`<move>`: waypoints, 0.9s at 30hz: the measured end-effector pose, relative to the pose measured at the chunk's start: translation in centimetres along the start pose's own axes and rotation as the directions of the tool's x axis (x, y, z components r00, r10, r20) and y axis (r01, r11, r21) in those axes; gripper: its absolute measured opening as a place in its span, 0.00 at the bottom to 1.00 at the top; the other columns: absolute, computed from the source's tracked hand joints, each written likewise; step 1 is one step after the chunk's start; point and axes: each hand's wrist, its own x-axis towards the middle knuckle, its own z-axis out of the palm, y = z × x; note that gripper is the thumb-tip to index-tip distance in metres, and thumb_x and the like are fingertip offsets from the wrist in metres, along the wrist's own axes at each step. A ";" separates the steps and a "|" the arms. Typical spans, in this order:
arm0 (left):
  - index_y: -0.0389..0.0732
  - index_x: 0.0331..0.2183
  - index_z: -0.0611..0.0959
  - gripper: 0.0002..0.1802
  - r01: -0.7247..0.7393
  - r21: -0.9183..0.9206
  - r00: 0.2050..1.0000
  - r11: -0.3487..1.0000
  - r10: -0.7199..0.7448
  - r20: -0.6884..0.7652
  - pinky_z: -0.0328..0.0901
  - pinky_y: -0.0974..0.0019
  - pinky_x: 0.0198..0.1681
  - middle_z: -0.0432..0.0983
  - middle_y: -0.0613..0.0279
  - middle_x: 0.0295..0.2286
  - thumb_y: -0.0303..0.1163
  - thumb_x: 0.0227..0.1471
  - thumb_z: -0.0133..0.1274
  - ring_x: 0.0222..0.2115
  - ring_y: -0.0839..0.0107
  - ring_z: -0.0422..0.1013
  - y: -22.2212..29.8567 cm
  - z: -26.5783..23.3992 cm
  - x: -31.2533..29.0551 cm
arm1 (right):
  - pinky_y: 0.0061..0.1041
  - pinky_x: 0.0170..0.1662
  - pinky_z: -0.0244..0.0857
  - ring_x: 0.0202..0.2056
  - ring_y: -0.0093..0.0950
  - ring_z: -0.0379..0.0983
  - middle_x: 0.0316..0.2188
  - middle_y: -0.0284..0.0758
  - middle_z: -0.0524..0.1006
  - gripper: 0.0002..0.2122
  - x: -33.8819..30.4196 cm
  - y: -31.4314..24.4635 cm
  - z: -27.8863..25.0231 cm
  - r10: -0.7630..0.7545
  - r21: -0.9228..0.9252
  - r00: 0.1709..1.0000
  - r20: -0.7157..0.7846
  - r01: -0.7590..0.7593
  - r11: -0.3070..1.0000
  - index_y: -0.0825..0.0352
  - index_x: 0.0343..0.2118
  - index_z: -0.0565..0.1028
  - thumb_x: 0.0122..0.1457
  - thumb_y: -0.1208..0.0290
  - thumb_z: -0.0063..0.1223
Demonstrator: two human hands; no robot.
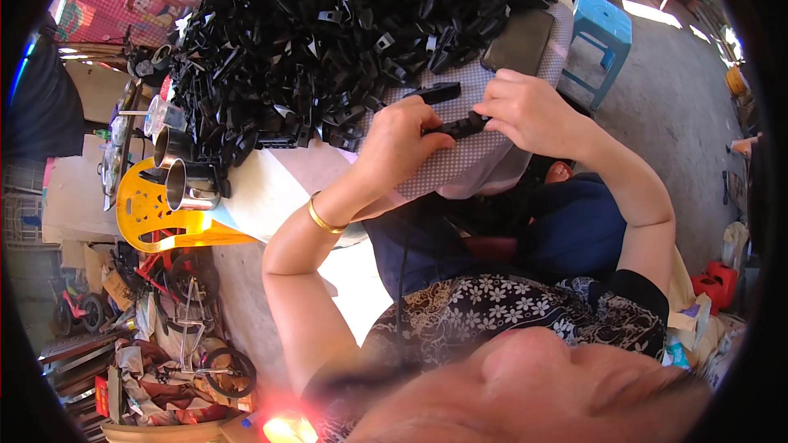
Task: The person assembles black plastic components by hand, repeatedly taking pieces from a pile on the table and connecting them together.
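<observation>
Between my two hands, just above the checked tablecloth, is a small black plastic piece (462, 125). My left hand (396, 141), with a gold bangle at the wrist, is closed on its left end. The fingers of my right hand (523, 111) pinch its right end. Another black plastic part (436, 93) lies on the cloth just beyond the held piece. A large heap of similar black plastic parts (328, 41) covers the far and left side of the table. My fingers hide both ends of the held piece.
A dark phone-like slab (519, 41) lies on the tablecloth (484, 156) beyond my right hand. A blue stool (603, 20) stands to the right. At left are metal cups (187, 184) and a yellow plastic chair (141, 205). Bicycles (193, 287) and clutter stand farther left.
</observation>
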 end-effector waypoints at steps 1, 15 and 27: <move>0.34 0.27 0.82 0.14 0.000 0.000 1.000 1.000 0.000 0.001 0.65 0.66 0.26 0.72 0.57 0.22 0.31 0.37 0.67 0.21 0.68 0.69 0.0 0.2 0.1 | 0.30 0.40 0.64 0.35 0.34 0.66 0.29 0.34 0.72 0.10 0.3 0.0 0.3 0.001 0.001 1.000 -0.001 -0.001 1.000 0.67 0.33 0.78 0.45 0.72 0.59; 0.40 0.29 0.81 0.14 -0.195 0.410 0.920 0.891 0.312 -0.239 0.66 0.61 0.36 0.73 0.61 0.31 0.29 0.35 0.65 0.34 0.59 0.67 -1.3 -0.3 1.6 | 0.30 0.42 0.64 0.41 0.32 0.69 0.35 0.31 0.76 0.11 2.7 4.4 2.1 0.152 -0.086 0.951 -0.269 -0.181 0.980 0.67 0.36 0.78 0.49 0.71 0.58; 0.37 0.31 0.79 0.10 -0.284 0.190 0.955 0.940 0.295 -0.033 0.67 0.61 0.33 0.72 0.56 0.29 0.24 0.41 0.59 0.30 0.57 0.71 -0.2 0.5 0.3 | 0.32 0.44 0.60 0.40 0.31 0.68 0.31 0.31 0.75 0.06 3.5 3.3 2.8 0.151 -0.065 0.974 -0.168 -0.163 0.984 0.65 0.30 0.75 0.48 0.75 0.56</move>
